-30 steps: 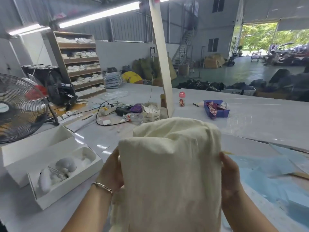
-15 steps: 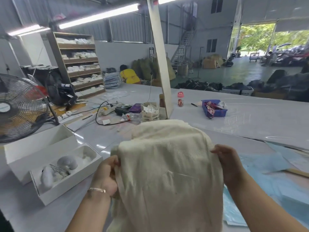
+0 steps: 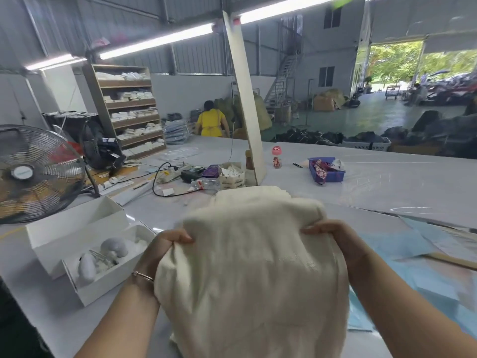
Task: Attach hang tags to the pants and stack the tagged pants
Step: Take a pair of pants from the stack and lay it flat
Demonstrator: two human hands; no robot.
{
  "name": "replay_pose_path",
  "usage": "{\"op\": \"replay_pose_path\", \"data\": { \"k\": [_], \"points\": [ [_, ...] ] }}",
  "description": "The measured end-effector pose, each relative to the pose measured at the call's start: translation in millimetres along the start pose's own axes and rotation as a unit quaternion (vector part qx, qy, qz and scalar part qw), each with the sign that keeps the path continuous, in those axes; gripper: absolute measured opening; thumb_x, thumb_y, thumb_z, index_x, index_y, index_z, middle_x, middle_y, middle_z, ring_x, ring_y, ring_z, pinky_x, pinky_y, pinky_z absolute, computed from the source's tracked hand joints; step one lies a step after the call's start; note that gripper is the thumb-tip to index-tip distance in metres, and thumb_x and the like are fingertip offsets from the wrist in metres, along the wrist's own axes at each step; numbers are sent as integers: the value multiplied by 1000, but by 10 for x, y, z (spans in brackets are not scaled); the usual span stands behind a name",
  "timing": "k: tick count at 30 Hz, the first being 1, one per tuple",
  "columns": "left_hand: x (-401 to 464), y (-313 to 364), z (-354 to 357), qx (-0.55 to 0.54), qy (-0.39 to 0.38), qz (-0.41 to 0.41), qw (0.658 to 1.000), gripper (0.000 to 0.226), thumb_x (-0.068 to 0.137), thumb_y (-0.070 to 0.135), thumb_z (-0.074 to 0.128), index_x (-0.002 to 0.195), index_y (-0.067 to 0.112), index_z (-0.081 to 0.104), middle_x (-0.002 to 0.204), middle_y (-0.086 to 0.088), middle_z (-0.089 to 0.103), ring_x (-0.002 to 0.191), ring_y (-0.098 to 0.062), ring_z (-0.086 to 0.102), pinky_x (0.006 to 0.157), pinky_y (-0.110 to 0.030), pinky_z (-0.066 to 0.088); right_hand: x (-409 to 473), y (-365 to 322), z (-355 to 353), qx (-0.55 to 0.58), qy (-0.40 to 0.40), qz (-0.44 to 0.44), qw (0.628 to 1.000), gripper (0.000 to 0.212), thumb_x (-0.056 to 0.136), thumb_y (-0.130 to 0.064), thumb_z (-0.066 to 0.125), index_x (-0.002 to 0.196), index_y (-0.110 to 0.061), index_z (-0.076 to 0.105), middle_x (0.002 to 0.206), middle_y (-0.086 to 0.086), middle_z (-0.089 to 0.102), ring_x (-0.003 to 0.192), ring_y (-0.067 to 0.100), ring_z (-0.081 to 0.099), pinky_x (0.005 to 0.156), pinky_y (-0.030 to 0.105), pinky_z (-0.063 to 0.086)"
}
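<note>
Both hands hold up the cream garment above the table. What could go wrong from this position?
1. The left hand and right hand pinch only the top edge of the cream pants; a weak grip could let the fabric slip and unfold.
2. The raised fabric hides the table beneath, so it may land crooked.
3. The open white box sits close on the left; swinging cloth might catch it.
</note>
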State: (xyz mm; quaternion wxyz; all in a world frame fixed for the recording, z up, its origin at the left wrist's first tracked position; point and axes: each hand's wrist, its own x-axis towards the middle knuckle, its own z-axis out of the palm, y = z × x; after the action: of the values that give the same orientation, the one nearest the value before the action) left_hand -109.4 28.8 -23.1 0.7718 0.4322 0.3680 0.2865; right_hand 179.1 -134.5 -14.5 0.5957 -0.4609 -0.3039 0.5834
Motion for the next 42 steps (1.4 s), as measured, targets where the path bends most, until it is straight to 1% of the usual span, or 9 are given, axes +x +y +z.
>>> {"op": "replay_pose_path", "data": {
  "k": [4,7,15,18,21,26,34,37,42],
  "points": [
    [-482,170,387,-72,-54,169,981,31,79,26,54,85,10,80,87,-13,75,77,-28,73,62,-34,59,-524,-255,79,58,-82,-109,989,42,50,-10,74,90,4,75,85,20,72,79,33,71,67,36,58],
    [-916,267,874,-46,-69,255,963,36,83,47,62,92,17,78,90,-8,75,80,-23,72,67,-32,59,-1025,-393,79,170,-180,-190,950,58,77,-25,75,121,10,58,98,31,68,90,42,68,81,44,55],
    [-2428,450,2519,42,-176,389,903,40,76,5,65,116,2,64,89,-6,75,83,-22,72,71,-31,58,-2851,-877,-265,44,33,-336,940,24,78,-20,55,89,-8,73,77,2,72,69,17,70,67,27,58],
    [-2968,327,3085,190,-226,380,876,39,53,20,89,87,9,74,78,0,76,76,-12,73,67,-25,58,-3635,-1014,-391,38,43,-400,915,21,80,-19,59,94,-9,70,84,3,72,79,18,70,78,31,58],
    [-3203,85,3443,286,-227,366,856,30,79,-8,64,104,8,67,91,-1,76,88,-15,73,69,-27,58,-4315,-1041,-583,16,52,-428,902,18,84,-20,60,95,-11,71,87,1,73,83,17,70,80,31,57],
    [-3319,-507,3744,255,-225,359,869,53,82,-11,60,133,1,51,129,-18,61,117,-28,61,94,-40,53,-5192,-1044,-899,-91,151,-445,878,23,84,-14,64,107,-14,68,89,-1,75,77,16,72,66,29,57],
    [-3247,-1097,3899,138,-121,370,911,18,82,5,72,99,11,73,97,-6,75,86,-21,71,77,-32,57,-5799,-742,-1091,-126,138,-360,914,16,77,-26,68,85,-19,79,88,4,76,78,19,73,64,31,58],
    [-3250,-1119,3930,74,-191,301,931,38,91,18,64,123,-1,62,119,-18,66,102,-27,67,90,-38,56,-5850,-610,-1037,-142,126,-337,922,23,74,-14,68,95,-16,77,96,4,75,86,21,73,68,32,58],
    [-3226,-1142,3768,268,-368,252,854,54,79,-2,68,126,22,58,129,-10,63,116,-26,62,84,-38,57,-5753,-655,-908,-80,229,-377,894,17,84,-1,64,99,-7,69,86,4,75,78,21,73,64,33,58]
  ]
}}
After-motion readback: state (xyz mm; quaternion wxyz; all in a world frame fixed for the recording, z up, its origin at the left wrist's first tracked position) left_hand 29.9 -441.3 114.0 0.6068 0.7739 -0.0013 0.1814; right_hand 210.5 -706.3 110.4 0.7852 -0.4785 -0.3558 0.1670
